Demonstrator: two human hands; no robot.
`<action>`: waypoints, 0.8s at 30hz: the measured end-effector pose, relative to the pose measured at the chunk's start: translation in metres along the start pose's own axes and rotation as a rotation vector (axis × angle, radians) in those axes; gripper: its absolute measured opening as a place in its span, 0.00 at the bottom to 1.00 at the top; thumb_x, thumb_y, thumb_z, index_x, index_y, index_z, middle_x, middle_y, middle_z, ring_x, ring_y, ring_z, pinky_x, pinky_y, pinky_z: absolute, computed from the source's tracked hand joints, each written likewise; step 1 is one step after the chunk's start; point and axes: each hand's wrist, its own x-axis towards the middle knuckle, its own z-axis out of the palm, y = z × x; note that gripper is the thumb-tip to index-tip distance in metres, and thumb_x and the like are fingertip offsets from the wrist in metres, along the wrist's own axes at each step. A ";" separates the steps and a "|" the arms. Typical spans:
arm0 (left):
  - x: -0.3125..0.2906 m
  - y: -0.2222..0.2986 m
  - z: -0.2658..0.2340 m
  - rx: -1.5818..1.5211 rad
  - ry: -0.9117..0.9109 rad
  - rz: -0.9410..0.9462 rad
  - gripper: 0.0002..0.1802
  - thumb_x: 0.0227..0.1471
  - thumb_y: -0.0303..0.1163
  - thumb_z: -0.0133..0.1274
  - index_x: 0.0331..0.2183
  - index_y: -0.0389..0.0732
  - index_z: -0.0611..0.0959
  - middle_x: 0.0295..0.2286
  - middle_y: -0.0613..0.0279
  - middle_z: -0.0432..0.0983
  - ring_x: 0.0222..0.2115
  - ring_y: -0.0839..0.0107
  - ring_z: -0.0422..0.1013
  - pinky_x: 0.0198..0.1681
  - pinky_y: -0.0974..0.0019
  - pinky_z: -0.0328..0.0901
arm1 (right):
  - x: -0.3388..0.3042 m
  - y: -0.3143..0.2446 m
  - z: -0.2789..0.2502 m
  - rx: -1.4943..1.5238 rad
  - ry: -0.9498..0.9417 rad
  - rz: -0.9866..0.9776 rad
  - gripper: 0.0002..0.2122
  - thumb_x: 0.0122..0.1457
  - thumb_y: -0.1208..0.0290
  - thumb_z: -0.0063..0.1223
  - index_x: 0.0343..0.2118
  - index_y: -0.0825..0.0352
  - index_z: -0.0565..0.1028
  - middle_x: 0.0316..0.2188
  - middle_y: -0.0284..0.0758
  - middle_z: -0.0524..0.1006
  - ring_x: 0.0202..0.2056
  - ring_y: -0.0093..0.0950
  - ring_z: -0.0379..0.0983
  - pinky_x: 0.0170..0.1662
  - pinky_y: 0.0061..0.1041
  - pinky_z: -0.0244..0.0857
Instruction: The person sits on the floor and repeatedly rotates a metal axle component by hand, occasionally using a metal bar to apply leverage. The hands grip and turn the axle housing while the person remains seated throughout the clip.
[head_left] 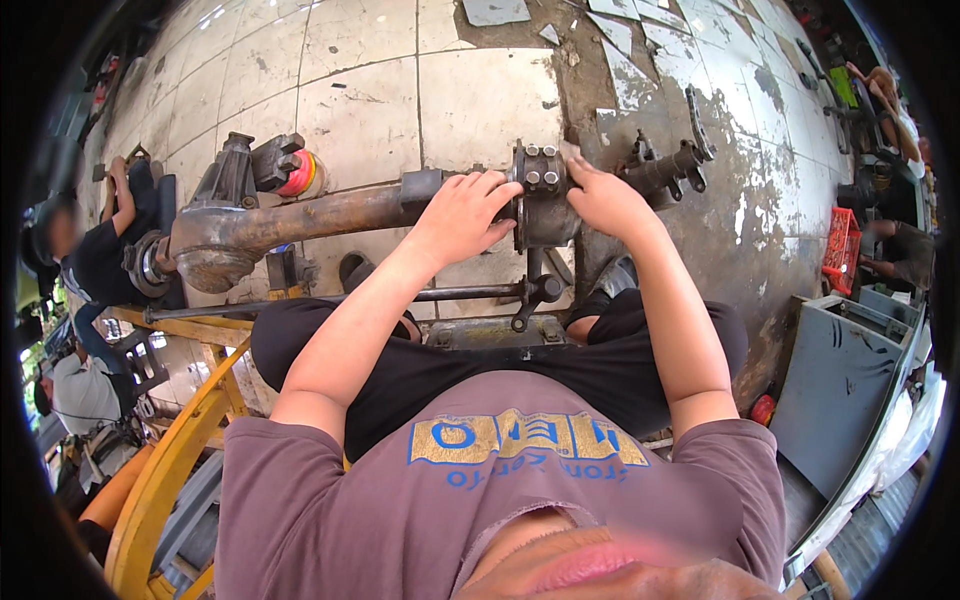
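Note:
A rusty vehicle axle (330, 215) lies crosswise in front of me, with a bulging differential housing (212, 248) at its left. Toward its right end sits a steering knuckle (552, 222), whose top cap has several bright bolt heads (541, 166). My left hand (462, 215) is bent around the left side of the knuckle, by its round flange, its thumb below the fingers. On the knuckle's opposite side my right hand (607, 198) presses with its fingers, the index pointing up beside the cap. Their undersides are hidden.
A tie rod (440, 294) runs below the axle. Yellow metal frame (165, 470) stands at left, a grey cabinet (835, 385) at right. A red crate (842, 245) and other people are farther off. Broken tiles (625, 75) lie on the floor ahead.

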 end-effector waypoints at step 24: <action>0.000 0.007 -0.002 -0.002 -0.045 -0.020 0.30 0.60 0.39 0.67 0.60 0.42 0.79 0.60 0.48 0.74 0.59 0.49 0.75 0.63 0.50 0.72 | -0.011 -0.028 -0.018 -0.080 -0.014 0.126 0.30 0.64 0.62 0.49 0.71 0.57 0.74 0.73 0.36 0.72 0.65 0.40 0.76 0.68 0.42 0.71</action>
